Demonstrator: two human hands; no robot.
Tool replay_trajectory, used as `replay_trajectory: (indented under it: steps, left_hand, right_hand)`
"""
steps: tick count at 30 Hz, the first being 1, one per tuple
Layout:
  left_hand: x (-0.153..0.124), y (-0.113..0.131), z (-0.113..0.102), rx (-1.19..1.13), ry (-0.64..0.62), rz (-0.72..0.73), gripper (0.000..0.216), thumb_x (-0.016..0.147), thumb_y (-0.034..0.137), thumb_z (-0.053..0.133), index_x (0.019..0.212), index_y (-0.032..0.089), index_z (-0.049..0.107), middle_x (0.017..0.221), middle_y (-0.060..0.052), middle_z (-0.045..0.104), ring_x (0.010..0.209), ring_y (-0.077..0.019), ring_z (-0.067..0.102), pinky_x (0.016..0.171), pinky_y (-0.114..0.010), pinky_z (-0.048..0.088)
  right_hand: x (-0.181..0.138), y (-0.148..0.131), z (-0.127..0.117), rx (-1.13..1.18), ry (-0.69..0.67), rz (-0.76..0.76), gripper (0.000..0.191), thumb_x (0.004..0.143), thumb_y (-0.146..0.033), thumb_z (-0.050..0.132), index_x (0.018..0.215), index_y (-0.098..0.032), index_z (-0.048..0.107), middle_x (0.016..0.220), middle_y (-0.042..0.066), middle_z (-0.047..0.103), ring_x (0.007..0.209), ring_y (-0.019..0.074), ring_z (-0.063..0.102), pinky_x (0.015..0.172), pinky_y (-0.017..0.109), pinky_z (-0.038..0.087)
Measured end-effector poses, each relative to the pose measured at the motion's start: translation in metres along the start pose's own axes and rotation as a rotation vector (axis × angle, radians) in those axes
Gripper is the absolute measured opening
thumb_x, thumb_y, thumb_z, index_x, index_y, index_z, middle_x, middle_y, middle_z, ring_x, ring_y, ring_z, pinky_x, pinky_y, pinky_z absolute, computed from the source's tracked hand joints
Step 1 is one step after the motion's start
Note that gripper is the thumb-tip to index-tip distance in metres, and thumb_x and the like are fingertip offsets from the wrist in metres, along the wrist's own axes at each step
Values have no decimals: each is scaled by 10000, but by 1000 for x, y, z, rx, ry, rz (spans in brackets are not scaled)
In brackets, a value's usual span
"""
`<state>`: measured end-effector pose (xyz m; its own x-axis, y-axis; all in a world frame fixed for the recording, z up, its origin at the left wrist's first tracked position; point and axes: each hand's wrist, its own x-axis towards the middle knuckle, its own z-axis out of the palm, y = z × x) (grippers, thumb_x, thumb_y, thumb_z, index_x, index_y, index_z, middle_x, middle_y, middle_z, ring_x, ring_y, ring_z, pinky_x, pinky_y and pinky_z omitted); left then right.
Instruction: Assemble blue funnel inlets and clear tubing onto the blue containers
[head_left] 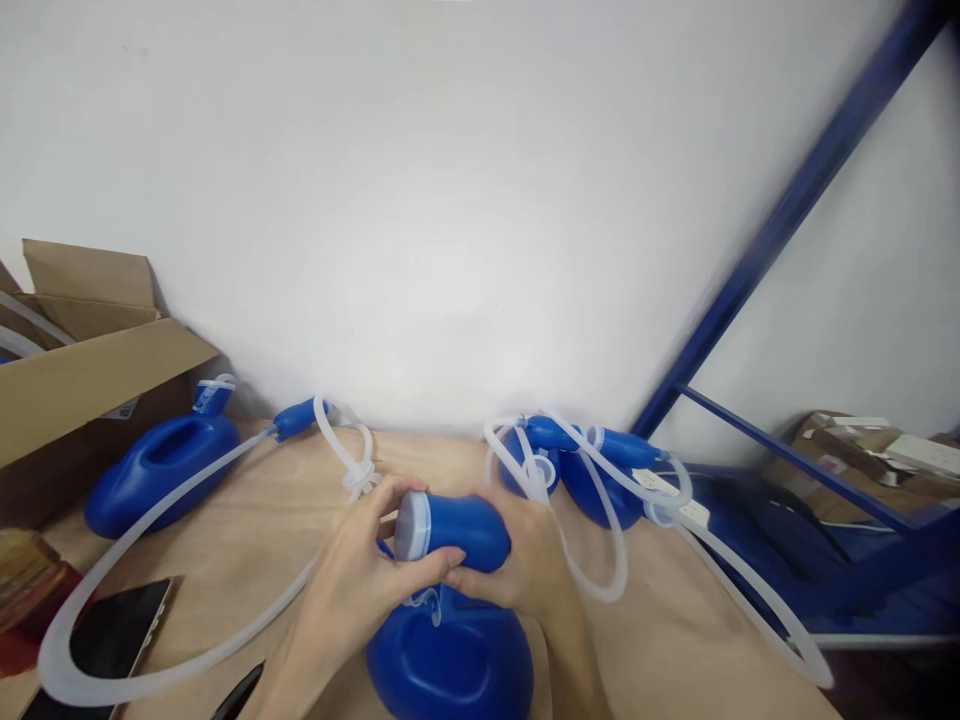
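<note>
Between both hands lies a blue plastic cup-shaped piece (466, 532), turned on its side with its pale translucent lid facing left. My left hand (358, 555) grips it at the lid end, thumb along the near side. Around the rounded blue end closes my right hand (529, 555), its thumb meeting the left thumb near the middle. Directly beneath, a blue plastic jug (450, 660) rests on the wooden table (225, 570). A small clear loop shows at the jug's neck, which the hands partly hide.
Another blue jug (169, 460) lies left beside an open cardboard box (97, 375). A white hose (112, 580) loops over a phone (124, 630). More blue jugs (600, 490) and coiled hoses (615, 560) sit right, near a power strip (694, 512) and a blue metal frame (780, 220).
</note>
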<state>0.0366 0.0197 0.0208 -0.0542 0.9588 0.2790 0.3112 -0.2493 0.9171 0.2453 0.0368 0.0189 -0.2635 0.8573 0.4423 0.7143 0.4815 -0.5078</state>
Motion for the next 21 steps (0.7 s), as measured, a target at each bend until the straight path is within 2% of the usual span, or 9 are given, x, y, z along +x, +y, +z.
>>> replay_trajectory:
  steps: [2, 3, 4, 8, 11, 13, 17, 19, 21]
  left_hand:
    - [6, -3, -2, 44, 160, 23, 504, 639, 511, 926, 948, 261, 617, 963, -18, 773, 881, -281, 785, 765, -398, 678]
    - [11, -5, -4, 59, 198, 30, 508, 627, 529, 929, 910, 258, 605, 941, -19, 776, 888, -288, 786, 772, -404, 678]
    - [15, -6, -7, 60, 189, 34, 502, 627, 538, 926, 894, 256, 608, 934, -25, 781, 901, -295, 789, 773, -408, 678]
    - [29, -14, -20, 30, -26, 41, 446, 723, 513, 859, 1041, 243, 700, 1051, -77, 810, 975, -311, 796, 772, -405, 678]
    - [36, -23, -25, 76, -24, 56, 385, 797, 471, 778, 1087, 228, 714, 1012, -85, 815, 894, -284, 799, 735, -377, 663]
    - [40, -32, -28, 119, -9, 89, 341, 827, 423, 714, 1104, 223, 708, 1025, -89, 813, 919, -286, 796, 715, -358, 646]
    - [54, -60, -33, 179, 90, 105, 424, 871, 349, 571, 1269, 212, 622, 1312, -131, 748, 1224, -315, 720, 884, -392, 629]
    - [61, -78, -32, 187, 22, 67, 531, 871, 371, 554, 1370, 188, 567, 1384, -159, 716, 1256, -321, 708, 972, -439, 611]
    - [66, -97, -25, 188, -97, 53, 576, 843, 407, 585, 1372, 178, 587, 1380, -169, 724, 1265, -334, 704, 1052, -486, 577]
  right_hand:
    - [-1, 4, 0, -75, 76, 56, 570, 734, -669, 795, 1090, -227, 746, 913, 92, 821, 830, 341, 778, 701, 390, 545]
    - [-2, 6, 0, -109, 105, 79, 570, 744, -660, 785, 1114, -227, 749, 938, 103, 824, 848, 350, 779, 705, 396, 549]
    - [-2, 7, 0, -133, 120, 95, 571, 745, -651, 784, 1130, -230, 752, 959, 108, 826, 861, 354, 778, 710, 401, 552]
    - [1, 5, 0, -155, 72, 178, 517, 730, -613, 807, 1097, -252, 757, 963, 88, 829, 854, 339, 773, 703, 384, 543]
    - [8, 0, 5, -183, 57, 251, 423, 757, -571, 804, 1043, -262, 761, 903, 73, 825, 836, 327, 762, 680, 361, 513]
    - [11, 0, 8, -210, 45, 278, 424, 772, -566, 799, 1061, -258, 763, 905, 80, 825, 845, 337, 759, 679, 364, 498]
    - [11, 6, 8, -266, 77, 334, 406, 824, -575, 760, 1053, -240, 755, 852, 83, 817, 795, 333, 754, 650, 366, 468]
    - [10, 6, 7, -263, 87, 320, 394, 825, -569, 765, 1052, -247, 751, 833, 68, 813, 783, 323, 751, 646, 360, 462]
    - [9, 3, 9, -246, 51, 308, 407, 804, -563, 787, 1076, -262, 752, 858, 60, 814, 808, 327, 753, 660, 360, 465]
